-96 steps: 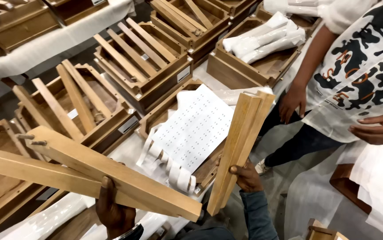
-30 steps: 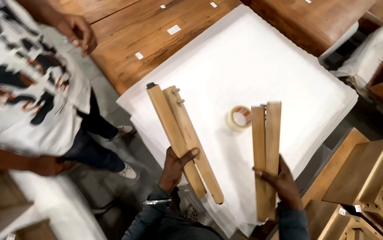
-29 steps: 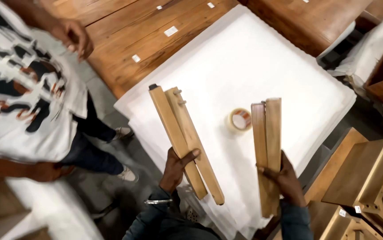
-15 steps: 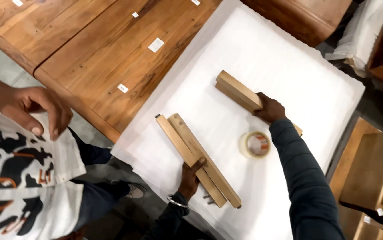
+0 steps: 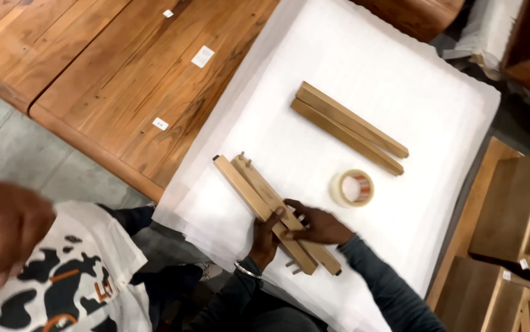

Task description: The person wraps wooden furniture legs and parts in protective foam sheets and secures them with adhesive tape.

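Released, right hand [image 5: 317, 226] joins left hand [image 5: 265, 237] — both grip near wooden pair [image 5: 274, 212].

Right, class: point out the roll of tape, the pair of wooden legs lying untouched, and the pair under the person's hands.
roll of tape [image 5: 352, 187], head view, on its pale outer ring.
far pair of wooden legs [image 5: 348, 127], head view, mid-length on the top face.
near pair of wooden legs [image 5: 249, 183], head view, on the bare upper part.

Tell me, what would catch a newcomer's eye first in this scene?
Probably the bright white foam sheet spread over the table, with both hands, left hand and right hand, resting on a pair of wooden legs near its front edge. A second pair of wooden legs lies apart further back, with a tape roll between the two pairs. At the left, another person's patterned shirt fills the corner.
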